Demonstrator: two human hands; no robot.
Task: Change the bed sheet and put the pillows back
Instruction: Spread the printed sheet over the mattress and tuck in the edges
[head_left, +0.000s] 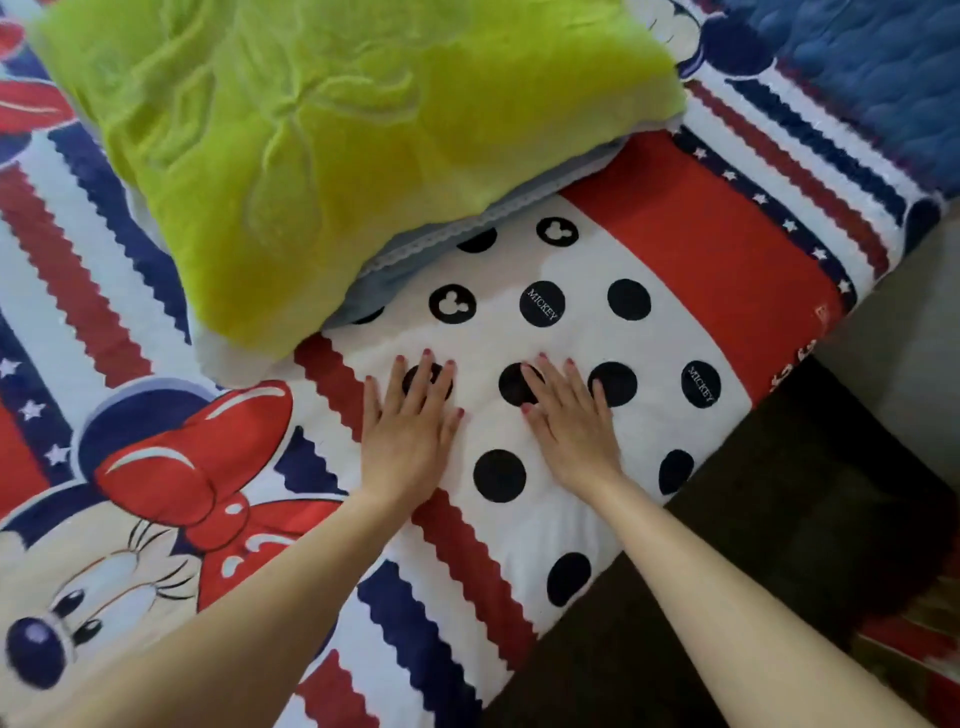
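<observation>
- At the far left and near left, the bed sheet (218, 530) covers the bed; it shows a cartoon mouse face with a big red bow, and red, white and dark blue zigzag stripes.
- Far and left of the middle, a lime-green pillow (322, 145) lies on the sheet, tilted, with a pale lace edge along its near right side. This edge rests over a few black dots of the print.
- Just near the pillow, the left hand (410, 426) lies flat on the sheet, palm down, fingers spread and holding nothing. The fingertips cover part of one black dot.
- Beside it, a little apart, the right hand (571, 421) is also flat and open on the white dotted part, fingers spread, gripping nothing. The two hands do not touch each other.
- To the right, the sheet has a red band and a starred border, and it reaches the edge of the bed.
- Near right, a dark brown surface (779, 519) lies below the bed edge.
- At the far right corner, a blue quilted cloth (883, 62) lies on the bed.
</observation>
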